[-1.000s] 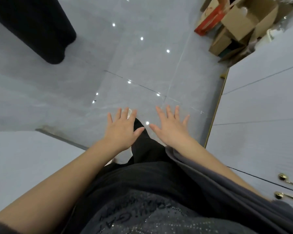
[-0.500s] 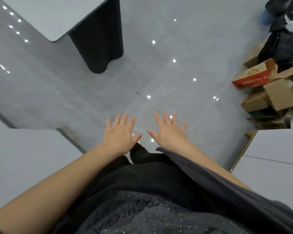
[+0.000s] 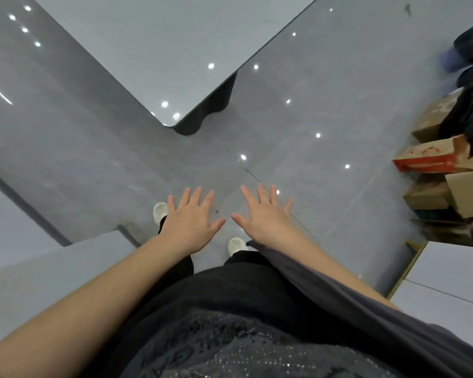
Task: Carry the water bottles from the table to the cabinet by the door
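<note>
Both hands, the left hand (image 3: 189,223) and the right hand (image 3: 266,220), are spread flat and empty over open grey floor (image 3: 298,126), thumbs nearly meeting, nothing around them. Ahead, the tabletop (image 3: 161,45) juts in with its corner toward the person, its dark base (image 3: 216,105) under that corner. A pale counter (image 3: 52,271) crowds the left arm. To the right, cardboard boxes (image 3: 443,173) pile against a white cabinet (image 3: 453,276).
</note>
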### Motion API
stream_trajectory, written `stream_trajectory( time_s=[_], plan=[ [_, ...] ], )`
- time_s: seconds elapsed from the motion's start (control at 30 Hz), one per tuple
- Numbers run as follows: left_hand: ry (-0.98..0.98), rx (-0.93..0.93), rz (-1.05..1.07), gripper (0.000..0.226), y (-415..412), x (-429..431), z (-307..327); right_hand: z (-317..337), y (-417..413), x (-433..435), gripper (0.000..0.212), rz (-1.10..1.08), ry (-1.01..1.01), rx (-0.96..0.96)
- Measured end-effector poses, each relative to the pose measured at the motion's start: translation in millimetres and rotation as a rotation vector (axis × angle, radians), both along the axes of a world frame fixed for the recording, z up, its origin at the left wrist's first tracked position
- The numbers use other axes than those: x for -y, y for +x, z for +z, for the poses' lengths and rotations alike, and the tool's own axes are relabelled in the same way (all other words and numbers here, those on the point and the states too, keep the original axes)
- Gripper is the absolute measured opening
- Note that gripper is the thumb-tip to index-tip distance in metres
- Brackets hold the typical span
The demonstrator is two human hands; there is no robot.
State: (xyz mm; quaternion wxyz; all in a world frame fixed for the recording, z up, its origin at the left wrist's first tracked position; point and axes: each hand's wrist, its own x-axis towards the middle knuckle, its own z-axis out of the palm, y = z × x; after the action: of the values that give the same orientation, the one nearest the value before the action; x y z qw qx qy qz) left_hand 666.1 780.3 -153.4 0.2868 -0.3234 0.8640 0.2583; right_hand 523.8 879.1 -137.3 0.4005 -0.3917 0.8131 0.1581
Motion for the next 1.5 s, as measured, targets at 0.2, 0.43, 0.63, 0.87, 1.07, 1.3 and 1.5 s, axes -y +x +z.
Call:
stream_trajectory(
  time_s=[0.2,0.43,0.63,0.87,1.07,1.3,1.5],
  plan=[
    [-0.019,0.009,-0.1,0.073,24.5,119.9,10.4,6.6,30.8,104.3,0.074,-0.118,-0.024,0.017],
    [-0.031,-0.011,-0.086,0.072,31.2,217.5,13.5,0.6,45.5,197.9,0.075,-0.14,-0.059,0.04],
    [-0.063,-0.064,-0.052,0.072,31.1,306.2,19.3,-7.8,43.1,285.5,0.075,-0.166,-0.101,0.051],
    [-0.031,-0.149,-0.066,0.069,28.0,436.5,13.7,-19.1,33.9,406.0,0.074,-0.287,-0.186,0.016],
    [-0.028,-0.171,-0.04,0.067,20.2,538.8,19.9,-10.5,25.7,515.0,0.071,-0.325,-0.254,-0.014],
    [-0.026,-0.167,-0.078,0.068,5.5,632.2,11.6,-2.3,18.8,602.3,0.072,-0.359,-0.26,-0.037],
    [-0.022,-0.198,-0.17,0.066,-12.6,725.7,2.2,-4.7,12.4,671.3,0.073,-0.558,-0.286,-0.042]
  ],
)
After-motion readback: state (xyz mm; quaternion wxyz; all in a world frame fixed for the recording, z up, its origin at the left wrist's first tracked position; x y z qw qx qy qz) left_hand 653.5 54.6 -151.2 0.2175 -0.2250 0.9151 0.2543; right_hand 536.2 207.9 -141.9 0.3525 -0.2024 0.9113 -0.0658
